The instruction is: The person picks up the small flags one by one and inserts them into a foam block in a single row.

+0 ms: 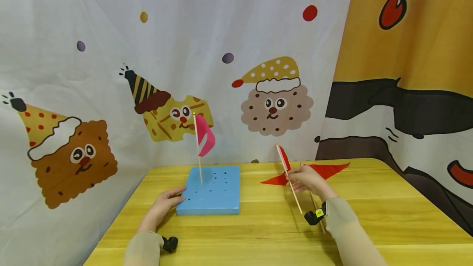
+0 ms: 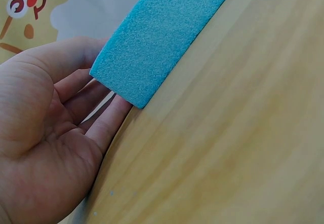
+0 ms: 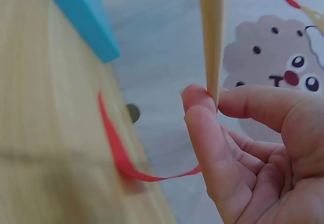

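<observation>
A blue foam board (image 1: 221,198) with small holes in its top lies flat on the table. A pink flag (image 1: 200,134) on a thin wooden stick stands upright in it. My left hand (image 1: 161,207) rests against the board's left edge, its thumb and fingers touching the foam (image 2: 147,46) near a corner. My right hand (image 1: 308,179) pinches a wooden flagstick (image 1: 293,192) between thumb and fingertips, and red cloth (image 1: 283,157) shows near the stick's top. Another red flag (image 1: 329,170) lies behind that hand, its stick (image 1: 322,223) partly hidden by the wrist.
The wooden table (image 1: 388,208) reaches back to a printed curtain (image 1: 207,19) with cartoon biscuits and cheese. The held flag stands to the right of the board, apart from it. Each wrist carries a small black camera (image 1: 170,244).
</observation>
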Demonstrator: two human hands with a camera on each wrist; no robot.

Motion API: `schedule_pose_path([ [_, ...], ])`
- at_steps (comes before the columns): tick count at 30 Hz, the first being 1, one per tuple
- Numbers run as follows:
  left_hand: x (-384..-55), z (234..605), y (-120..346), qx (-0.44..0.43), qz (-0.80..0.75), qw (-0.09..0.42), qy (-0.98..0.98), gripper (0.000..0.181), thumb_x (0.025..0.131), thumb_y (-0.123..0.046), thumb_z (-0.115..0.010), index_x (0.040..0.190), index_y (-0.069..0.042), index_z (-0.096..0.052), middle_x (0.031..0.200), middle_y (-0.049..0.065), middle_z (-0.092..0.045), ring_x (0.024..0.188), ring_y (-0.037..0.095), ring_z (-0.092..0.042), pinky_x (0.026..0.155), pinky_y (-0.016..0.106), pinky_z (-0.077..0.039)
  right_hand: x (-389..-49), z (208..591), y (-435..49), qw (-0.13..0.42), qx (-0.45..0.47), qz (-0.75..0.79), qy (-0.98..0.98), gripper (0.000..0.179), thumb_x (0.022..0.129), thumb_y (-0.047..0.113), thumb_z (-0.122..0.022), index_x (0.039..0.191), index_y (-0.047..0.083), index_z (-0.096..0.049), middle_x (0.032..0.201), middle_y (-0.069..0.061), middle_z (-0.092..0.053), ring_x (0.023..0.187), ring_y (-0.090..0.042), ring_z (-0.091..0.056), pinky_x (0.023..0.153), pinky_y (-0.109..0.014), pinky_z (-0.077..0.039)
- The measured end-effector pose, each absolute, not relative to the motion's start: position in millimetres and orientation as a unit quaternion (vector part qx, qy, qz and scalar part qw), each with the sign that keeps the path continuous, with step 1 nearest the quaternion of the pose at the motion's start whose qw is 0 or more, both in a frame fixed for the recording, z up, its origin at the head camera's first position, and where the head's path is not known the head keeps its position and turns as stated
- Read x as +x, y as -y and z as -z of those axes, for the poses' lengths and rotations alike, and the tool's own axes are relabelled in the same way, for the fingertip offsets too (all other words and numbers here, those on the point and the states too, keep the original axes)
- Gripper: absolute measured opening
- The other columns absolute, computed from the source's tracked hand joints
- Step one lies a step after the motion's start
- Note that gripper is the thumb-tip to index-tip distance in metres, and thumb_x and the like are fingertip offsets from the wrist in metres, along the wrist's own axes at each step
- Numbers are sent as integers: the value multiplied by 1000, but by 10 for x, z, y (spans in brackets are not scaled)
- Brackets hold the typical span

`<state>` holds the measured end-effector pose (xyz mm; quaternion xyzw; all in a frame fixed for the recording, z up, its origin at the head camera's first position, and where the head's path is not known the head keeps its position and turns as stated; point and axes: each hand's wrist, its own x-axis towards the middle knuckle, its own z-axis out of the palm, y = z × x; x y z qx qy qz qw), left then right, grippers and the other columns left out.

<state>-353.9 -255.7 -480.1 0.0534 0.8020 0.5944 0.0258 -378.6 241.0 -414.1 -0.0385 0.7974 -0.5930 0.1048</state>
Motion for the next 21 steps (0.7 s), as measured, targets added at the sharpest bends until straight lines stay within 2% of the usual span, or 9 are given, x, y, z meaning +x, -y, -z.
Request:
schedule_pose_path([
  [8, -3546, 4798, 2567, 49, -600, 23, -798, 48, 94, -13, -64, 140, -4, -53, 147, 22, -40, 130, 38, -43, 107, 49, -39, -3696, 3891, -2338, 97, -77, 628, -768, 39, 93, 10, -63, 124, -12, -52, 81, -14, -68, 65, -26, -70, 58, -32, -60],
  [16, -3542, 4822, 2569, 50, -606, 20, -793, 47, 94, -12, -65, 139, -4, -53, 147, 23, -40, 129, 38, -46, 105, 47, -41, -3633, 3704, -2261, 76, -92, 637, -762, 42, 93, 9, -62, 126, -14, -50, 86, -20, -69, 63, -25, -69, 57, -30, -59],
  [21, -3539, 4841, 2570, 55, -604, 21, -795, 48, 93, -14, -66, 139, -3, -53, 146, 23, -41, 128, 38, -46, 104, 46, -42, -3590, 3549, -2197, 59, -95, 639, -761, 37, 94, 9, -61, 123, -12, -51, 85, -17, -69, 61, -22, -68, 57, -30, -59],
])
